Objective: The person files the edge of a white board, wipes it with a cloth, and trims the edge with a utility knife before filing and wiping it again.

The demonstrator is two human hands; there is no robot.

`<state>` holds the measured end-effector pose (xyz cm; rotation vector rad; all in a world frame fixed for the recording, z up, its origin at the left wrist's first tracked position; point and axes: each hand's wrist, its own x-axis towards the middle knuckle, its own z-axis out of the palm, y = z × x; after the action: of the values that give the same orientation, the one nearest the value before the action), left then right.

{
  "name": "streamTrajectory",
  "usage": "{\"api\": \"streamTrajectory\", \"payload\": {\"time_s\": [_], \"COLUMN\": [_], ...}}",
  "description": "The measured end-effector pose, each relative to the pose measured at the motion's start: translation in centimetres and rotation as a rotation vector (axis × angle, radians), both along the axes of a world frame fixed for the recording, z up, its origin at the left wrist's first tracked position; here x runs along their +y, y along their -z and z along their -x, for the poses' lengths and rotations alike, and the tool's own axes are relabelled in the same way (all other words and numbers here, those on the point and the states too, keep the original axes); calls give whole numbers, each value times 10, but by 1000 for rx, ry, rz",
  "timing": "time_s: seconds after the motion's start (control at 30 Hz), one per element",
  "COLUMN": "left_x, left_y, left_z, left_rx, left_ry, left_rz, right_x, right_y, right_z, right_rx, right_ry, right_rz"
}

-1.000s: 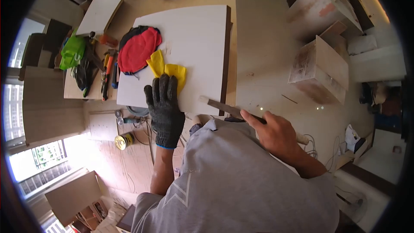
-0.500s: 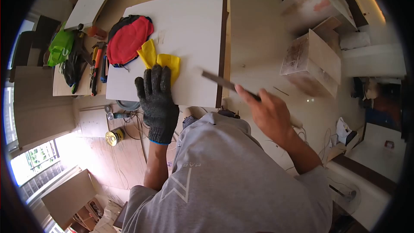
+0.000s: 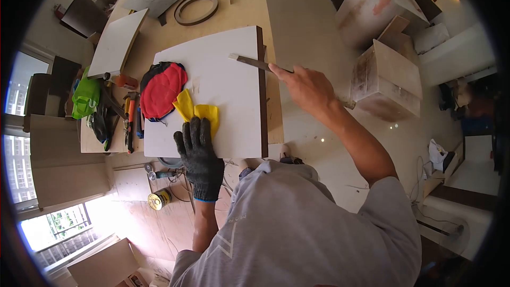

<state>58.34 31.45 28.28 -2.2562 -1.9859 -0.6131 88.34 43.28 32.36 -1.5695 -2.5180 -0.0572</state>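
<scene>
My left hand (image 3: 200, 151), in a dark knit glove, lies palm down with fingers stretched out at the near edge of a white panel (image 3: 228, 90). Its fingertips overlap a yellow cloth (image 3: 206, 112). Beside the cloth is a red and black fabric piece (image 3: 163, 91). My bare right hand (image 3: 311, 91) is closed round a long flat metal file (image 3: 255, 64), index finger laid along it. The file's pale tip points left over the panel, near its dark brown right edge (image 3: 262, 101).
A roll of brown edge banding (image 3: 196, 10) lies on the wooden table (image 3: 244, 0). Hand tools (image 3: 130, 122) and a green bag (image 3: 86, 98) sit at left. A yellow can (image 3: 159, 200) stands on the floor. White boxes (image 3: 386, 79) are at right.
The view has tilted up, showing more of the table. My right hand has carried the file up and left, its tip now over the panel. The gloved hand stays by the cloth.
</scene>
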Motion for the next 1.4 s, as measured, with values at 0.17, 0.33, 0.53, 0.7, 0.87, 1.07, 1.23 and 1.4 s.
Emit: {"api": "streamTrajectory", "payload": {"time_s": [0.17, 0.33, 0.53, 0.7, 0.87, 1.07, 1.23, 1.4], "left_x": [-1, -1, -3, -2, -2, -1, 0, -3], "left_y": [-4, -5, -8, -6, -3, -2, -3, -7], "left_z": [2, 1, 1, -2, 1, 1, 1, 0], "left_rx": [8, 21, 12, 2, -9, -15, -2, -14], "left_ry": [-19, -12, -17, -10, -18, -2, -13, -15], "left_rz": [45, 64, 76, 64, 53, 24, 54, 64], "right_x": [-49, 20, -39, 24, 14, 41, 29, 25], "right_y": [-29, 1, -14, 3, -15, -1, -13, -7], "right_z": [-20, -6, -29, -11, -9, -12, -12, -13], "right_rx": [3, 35, 38, 81, 16, 74, 19, 61], "right_ry": [-55, -20, -58, -22, 1, 26, 53, 44], "right_rz": [142, 49, 89, 71, 118, 108, 132, 143]}}
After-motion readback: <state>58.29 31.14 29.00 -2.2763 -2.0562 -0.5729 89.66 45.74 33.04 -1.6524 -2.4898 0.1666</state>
